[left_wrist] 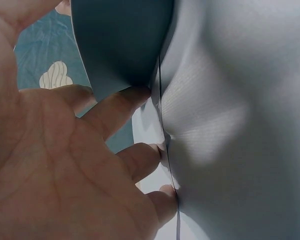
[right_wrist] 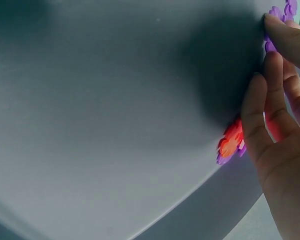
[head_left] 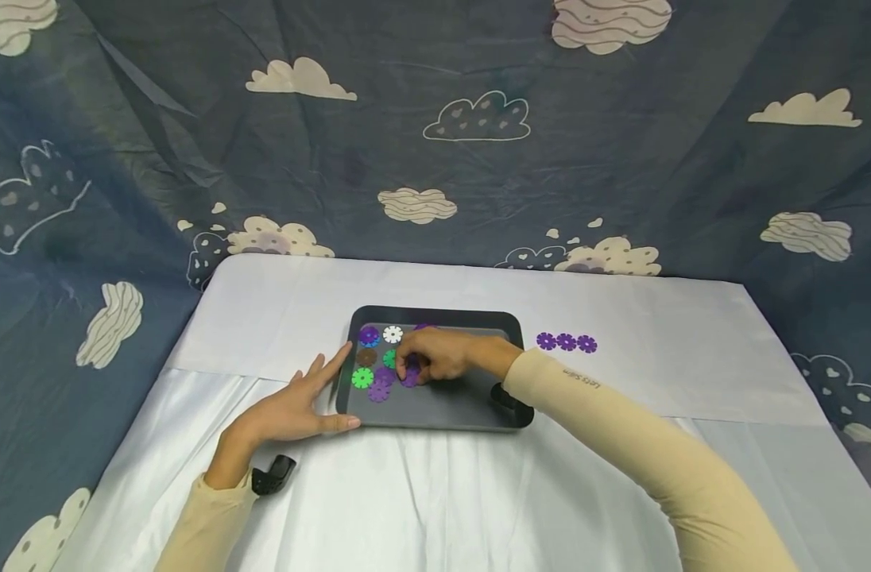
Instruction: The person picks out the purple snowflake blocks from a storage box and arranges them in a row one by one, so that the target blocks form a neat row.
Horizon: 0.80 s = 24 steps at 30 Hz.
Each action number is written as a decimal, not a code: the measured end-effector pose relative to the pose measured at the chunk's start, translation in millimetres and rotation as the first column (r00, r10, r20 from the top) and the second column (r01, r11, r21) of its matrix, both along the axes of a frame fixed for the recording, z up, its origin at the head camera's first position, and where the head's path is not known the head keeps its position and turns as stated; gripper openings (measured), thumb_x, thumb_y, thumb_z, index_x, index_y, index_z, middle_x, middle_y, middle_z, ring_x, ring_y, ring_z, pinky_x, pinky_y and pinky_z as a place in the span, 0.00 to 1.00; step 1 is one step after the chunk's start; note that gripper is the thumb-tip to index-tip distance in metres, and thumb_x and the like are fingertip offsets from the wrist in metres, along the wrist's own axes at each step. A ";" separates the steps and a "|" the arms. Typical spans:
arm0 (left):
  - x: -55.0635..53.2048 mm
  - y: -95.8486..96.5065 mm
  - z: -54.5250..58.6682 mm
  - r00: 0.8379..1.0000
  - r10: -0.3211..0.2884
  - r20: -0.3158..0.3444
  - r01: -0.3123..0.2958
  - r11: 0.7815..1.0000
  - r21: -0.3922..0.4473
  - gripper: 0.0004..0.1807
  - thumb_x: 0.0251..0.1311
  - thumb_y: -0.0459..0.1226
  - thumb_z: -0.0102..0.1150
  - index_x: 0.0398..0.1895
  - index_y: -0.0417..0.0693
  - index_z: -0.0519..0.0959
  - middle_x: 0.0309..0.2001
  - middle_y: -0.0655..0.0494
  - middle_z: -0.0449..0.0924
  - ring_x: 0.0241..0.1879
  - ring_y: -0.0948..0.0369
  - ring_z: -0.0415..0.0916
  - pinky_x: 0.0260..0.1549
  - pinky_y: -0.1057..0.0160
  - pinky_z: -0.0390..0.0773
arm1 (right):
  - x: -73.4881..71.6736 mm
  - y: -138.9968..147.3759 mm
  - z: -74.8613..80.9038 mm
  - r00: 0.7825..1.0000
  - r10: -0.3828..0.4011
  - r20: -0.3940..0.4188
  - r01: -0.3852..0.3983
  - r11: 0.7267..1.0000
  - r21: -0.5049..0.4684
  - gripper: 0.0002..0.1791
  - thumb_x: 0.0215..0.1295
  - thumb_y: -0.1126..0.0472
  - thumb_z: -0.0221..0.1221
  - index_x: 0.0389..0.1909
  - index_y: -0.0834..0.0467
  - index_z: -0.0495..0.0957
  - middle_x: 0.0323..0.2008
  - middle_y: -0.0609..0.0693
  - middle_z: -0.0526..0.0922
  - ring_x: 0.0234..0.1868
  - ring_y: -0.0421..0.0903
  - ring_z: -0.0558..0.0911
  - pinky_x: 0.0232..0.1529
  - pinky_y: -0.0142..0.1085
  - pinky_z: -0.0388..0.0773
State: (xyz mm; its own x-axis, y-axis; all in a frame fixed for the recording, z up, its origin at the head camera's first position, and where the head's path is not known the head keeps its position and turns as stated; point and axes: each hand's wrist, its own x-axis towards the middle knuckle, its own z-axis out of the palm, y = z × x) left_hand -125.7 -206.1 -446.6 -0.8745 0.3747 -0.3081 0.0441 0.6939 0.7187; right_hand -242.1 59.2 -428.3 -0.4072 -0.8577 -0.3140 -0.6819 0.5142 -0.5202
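Note:
A dark grey baking tray (head_left: 443,409) holds several flower-shaped plastic discs, mostly at its left side. They include a white disc (head_left: 392,334), a brown disc (head_left: 366,357), a bright green disc (head_left: 362,377) and a purple disc (head_left: 379,392). My right hand (head_left: 439,353) reaches into the tray, thumb and fingertips pinching a purple disc (right_wrist: 270,46), partly hidden by the fingers. A red disc (right_wrist: 231,139) lies beneath that hand in the right wrist view. My left hand (head_left: 288,409), fingers spread, touches the tray's left edge.
Three purple discs (head_left: 566,342) lie joined in a row on the white cloth (head_left: 636,349), right of the tray. A dark patterned cloth (head_left: 435,159) hangs behind the table. A black device (head_left: 274,475) sits at the left wrist.

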 end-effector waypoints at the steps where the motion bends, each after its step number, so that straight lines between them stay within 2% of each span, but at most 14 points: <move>1: 0.0 -0.2 0.2 1.000 0.001 -0.001 -0.001 1.000 0.000 0.61 0.53 0.62 0.69 0.82 0.69 0.38 0.79 0.33 0.36 0.77 0.31 0.29 0.69 0.25 0.37 | -0.3 -0.2 -0.2 1.000 0.003 -0.003 -0.003 1.000 -0.002 0.12 0.60 0.69 0.68 0.42 0.51 0.83 0.44 0.47 0.77 0.38 0.39 0.75 0.40 0.28 0.76; 7: 0.0 -0.9 -0.3 1.000 -0.002 -0.005 0.002 1.000 0.012 0.61 0.53 0.61 0.70 0.82 0.70 0.38 0.80 0.36 0.38 0.78 0.36 0.29 0.71 0.28 0.35 | -1.1 0.3 -1.7 1.000 0.004 -0.009 -0.004 1.000 -0.007 0.12 0.59 0.69 0.69 0.40 0.52 0.83 0.43 0.48 0.77 0.41 0.43 0.75 0.42 0.30 0.75; 15: 0.7 -0.6 -1.5 1.000 0.004 0.000 -0.004 1.000 -0.001 0.61 0.53 0.61 0.70 0.82 0.70 0.38 0.80 0.33 0.36 0.77 0.31 0.29 0.69 0.25 0.37 | -1.3 1.9 -1.7 1.000 0.011 -0.020 -0.012 1.000 -0.018 0.12 0.58 0.70 0.69 0.39 0.51 0.83 0.42 0.46 0.78 0.45 0.40 0.76 0.49 0.31 0.76; 24: 1.1 -0.2 -1.0 1.000 -0.001 0.004 0.001 1.000 0.019 0.62 0.53 0.60 0.70 0.82 0.69 0.37 0.80 0.35 0.36 0.78 0.34 0.28 0.70 0.27 0.34 | -2.1 5.9 0.2 1.000 0.007 -0.005 -0.008 0.999 -0.035 0.11 0.57 0.70 0.70 0.38 0.52 0.84 0.39 0.45 0.81 0.39 0.39 0.77 0.42 0.28 0.76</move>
State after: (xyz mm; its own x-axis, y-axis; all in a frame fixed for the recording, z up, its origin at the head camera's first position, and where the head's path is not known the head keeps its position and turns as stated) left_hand -124.6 -206.3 -447.6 -0.8730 0.3814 -0.3041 0.0422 0.6801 0.7319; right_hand -244.2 65.1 -428.1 -0.4022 -0.8711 -0.2819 -0.6883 0.4907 -0.5343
